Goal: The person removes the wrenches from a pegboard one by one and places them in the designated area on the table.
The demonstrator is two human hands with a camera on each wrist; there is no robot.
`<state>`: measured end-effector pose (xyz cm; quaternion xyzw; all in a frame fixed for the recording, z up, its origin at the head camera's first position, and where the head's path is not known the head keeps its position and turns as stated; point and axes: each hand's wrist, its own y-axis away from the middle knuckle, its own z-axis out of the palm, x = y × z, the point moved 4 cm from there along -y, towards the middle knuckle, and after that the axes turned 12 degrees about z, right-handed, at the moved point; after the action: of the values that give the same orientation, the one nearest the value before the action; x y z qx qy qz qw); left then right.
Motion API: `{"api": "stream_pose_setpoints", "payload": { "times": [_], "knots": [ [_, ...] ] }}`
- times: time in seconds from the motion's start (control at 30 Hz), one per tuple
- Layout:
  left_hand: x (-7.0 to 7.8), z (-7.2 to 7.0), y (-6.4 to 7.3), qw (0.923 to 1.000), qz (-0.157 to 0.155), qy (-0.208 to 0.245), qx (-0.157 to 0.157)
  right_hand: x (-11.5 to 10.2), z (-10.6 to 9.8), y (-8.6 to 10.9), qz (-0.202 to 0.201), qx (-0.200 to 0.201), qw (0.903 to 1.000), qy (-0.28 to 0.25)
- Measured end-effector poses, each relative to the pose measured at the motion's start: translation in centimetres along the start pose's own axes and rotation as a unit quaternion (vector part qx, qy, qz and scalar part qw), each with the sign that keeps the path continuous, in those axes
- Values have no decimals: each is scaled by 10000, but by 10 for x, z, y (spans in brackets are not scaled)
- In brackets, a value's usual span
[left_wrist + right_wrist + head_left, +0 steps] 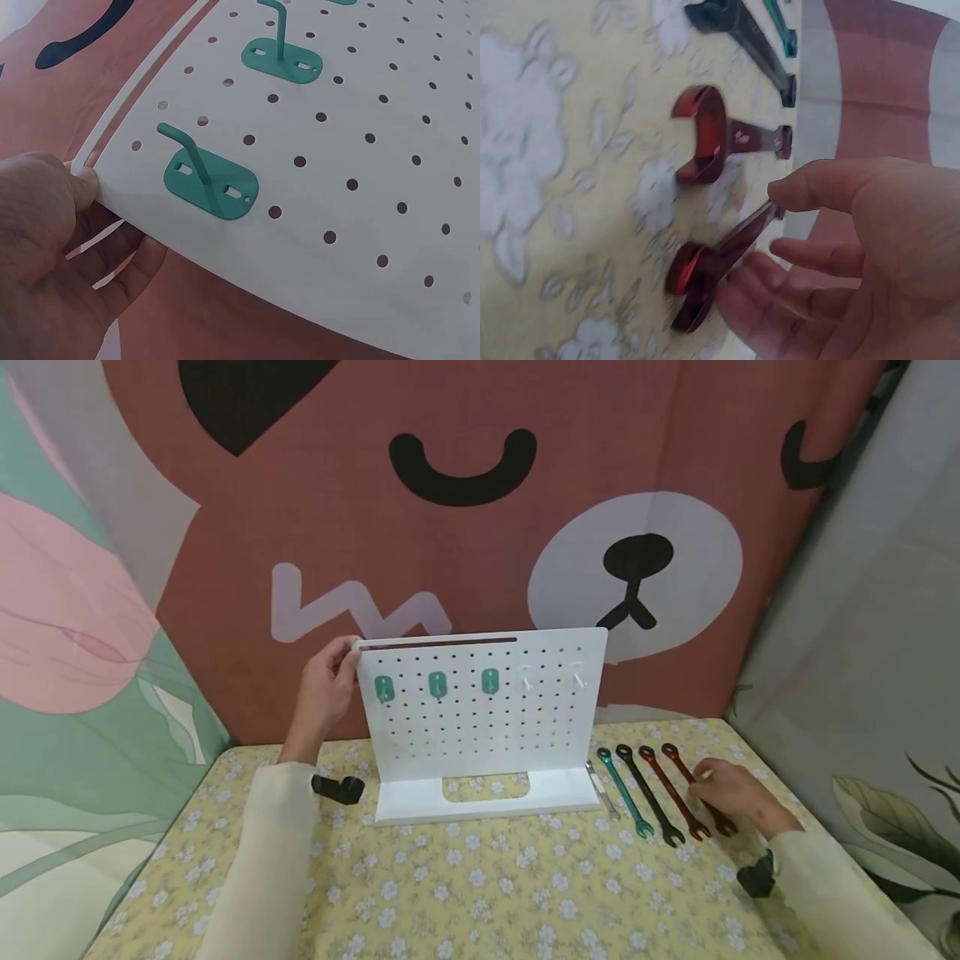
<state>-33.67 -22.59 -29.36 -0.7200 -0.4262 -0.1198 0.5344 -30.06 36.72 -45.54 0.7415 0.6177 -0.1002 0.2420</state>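
A white pegboard [480,727] stands upright on its flat base, with three green hooks [211,184] and two clear hooks [577,677] along its upper part. My left hand [327,681] grips the board's upper left corner, thumb at the front and fingers partly hidden behind the edge. To the right of the board lie several wrenches in a row. At the far right one, a dark red wrench [727,259], my right hand [731,793] has its thumb and loosely bent fingers about the handle. The wrench lies on the cloth.
Left of the red wrench are another red wrench [675,792], a black wrench [648,793], a green wrench [626,793] and a small silver wrench [602,789] by the base. A yellow floral cloth [450,893] covers the table. Behind hangs a printed curtain [480,560].
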Motion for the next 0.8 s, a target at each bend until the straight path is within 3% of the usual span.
{"api": "stream_pose_setpoints", "payload": {
  "times": [0.13,0.3,0.47,0.6,0.67,0.8],
  "knots": [
    [2,1,-1,9999,107,-49,13,-15,2,10,-342,576,9977,-80],
    [3,1,1,9991,184,-376,37,-50,14,32,-998,1523,9826,-362],
    [7,-3,4,9977,367,-561,137,-93,26,50,-1738,1711,9674,-688],
    [13,-6,8,9953,478,-838,-47,-123,36,61,-2445,1930,9485,-578],
    [19,-6,11,9932,719,-906,-153,-134,40,67,-2779,2026,9375,-530],
    [40,-7,22,9824,1661,-853,47,-151,47,79,-3305,2089,9192,-481]
  ]
}}
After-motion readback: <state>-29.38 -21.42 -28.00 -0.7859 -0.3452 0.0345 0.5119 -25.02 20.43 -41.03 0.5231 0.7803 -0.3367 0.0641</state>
